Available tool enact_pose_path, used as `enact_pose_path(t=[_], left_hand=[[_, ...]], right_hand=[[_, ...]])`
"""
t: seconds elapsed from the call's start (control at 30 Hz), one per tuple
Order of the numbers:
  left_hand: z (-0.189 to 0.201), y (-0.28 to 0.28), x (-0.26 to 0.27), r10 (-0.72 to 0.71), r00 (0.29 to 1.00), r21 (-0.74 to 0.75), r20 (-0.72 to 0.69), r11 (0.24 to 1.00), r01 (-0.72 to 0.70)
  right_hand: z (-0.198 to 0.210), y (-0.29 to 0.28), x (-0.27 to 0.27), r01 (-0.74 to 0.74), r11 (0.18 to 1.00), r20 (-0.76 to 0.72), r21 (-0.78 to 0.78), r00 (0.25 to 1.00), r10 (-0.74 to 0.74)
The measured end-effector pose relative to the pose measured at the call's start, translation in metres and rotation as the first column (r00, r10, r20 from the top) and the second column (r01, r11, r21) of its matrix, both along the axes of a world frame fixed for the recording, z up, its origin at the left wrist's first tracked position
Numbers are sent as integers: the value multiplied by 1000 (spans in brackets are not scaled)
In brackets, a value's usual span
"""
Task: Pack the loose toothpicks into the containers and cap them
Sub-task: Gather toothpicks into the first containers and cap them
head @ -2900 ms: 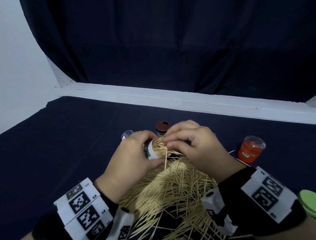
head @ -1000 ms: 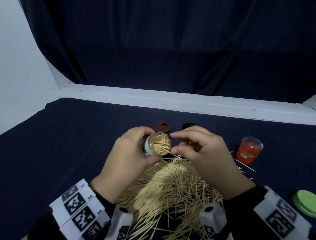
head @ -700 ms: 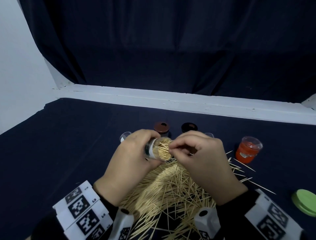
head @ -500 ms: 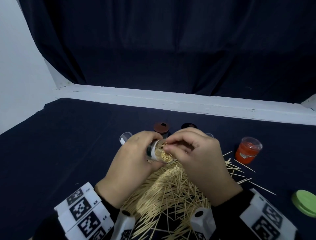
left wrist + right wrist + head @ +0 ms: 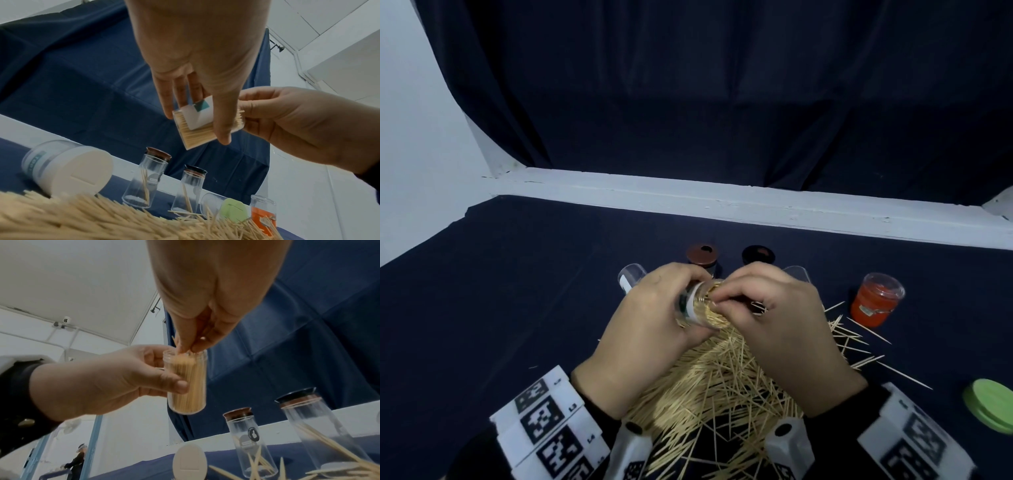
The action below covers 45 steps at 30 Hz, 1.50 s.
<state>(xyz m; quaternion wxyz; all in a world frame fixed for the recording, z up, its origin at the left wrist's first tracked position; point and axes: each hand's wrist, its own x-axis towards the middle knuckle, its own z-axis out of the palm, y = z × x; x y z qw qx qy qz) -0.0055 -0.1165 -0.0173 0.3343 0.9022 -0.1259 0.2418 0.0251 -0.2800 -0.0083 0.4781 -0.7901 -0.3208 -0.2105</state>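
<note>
Toothpick container [image 5: 700, 310] at frame centre was gripped by left hand [image 5: 643, 339]; toothpicks at its mouth were pinched by right hand [image 5: 777, 325].

In the centre of the frame the left hand [image 5: 197, 53] gripped a clear plastic tube packed with pale wooden toothpicks [image 5: 197, 128], its white-and-teal label facing the camera. The right hand [image 5: 287, 118] reached in from the right, fingertips at the tube's open end. Below lay a heap of loose toothpicks [image 5: 102, 222]; a white-capped clear container [image 5: 68, 167] lay tipped at lower left.
</note>
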Motion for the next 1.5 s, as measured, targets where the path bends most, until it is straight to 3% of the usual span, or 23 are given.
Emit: enact_pose_path(t=[0.13, 0.33, 0.5, 0.67, 0.83, 1.07, 1.17, 1.4, 1.5], left_hand=[[2, 3, 1, 30, 1000, -14, 5, 999, -30], [3, 5, 1, 63, 998, -33, -26, 997, -64], [2, 3, 1, 34, 999, -37, 11, 999, -33], [6, 1, -3, -35, 999, -11, 19, 999, 35], [5, 4, -1, 15, 999, -9, 43, 1000, -14], [2, 2, 1, 30, 998, -48, 58, 998, -27], [1, 4, 1, 33, 998, -45, 60, 999, -31], [5, 6, 1, 59, 996, -63, 73, 997, -55], [5, 4, 2, 35, 997, -75, 69, 997, -30]], right_hand=[[6, -5, -1, 0, 998, -54, 66, 999, 3], [7, -5, -3, -146, 988, -133, 58, 979, 152], [2, 2, -1, -25, 999, 11, 36, 1000, 24], [7, 4, 1, 34, 994, 30, 99, 999, -37], [12, -1, -2, 88, 990, 14, 112, 996, -90], [-2, 5, -9, 55, 976, 37, -208, 998, -49], [-1, 6, -8, 80, 959, 104, -270, 993, -53], [7, -3, -4, 179, 981, 106, -77, 980, -171], [6, 0, -5, 160, 977, 102, -140, 984, -146]])
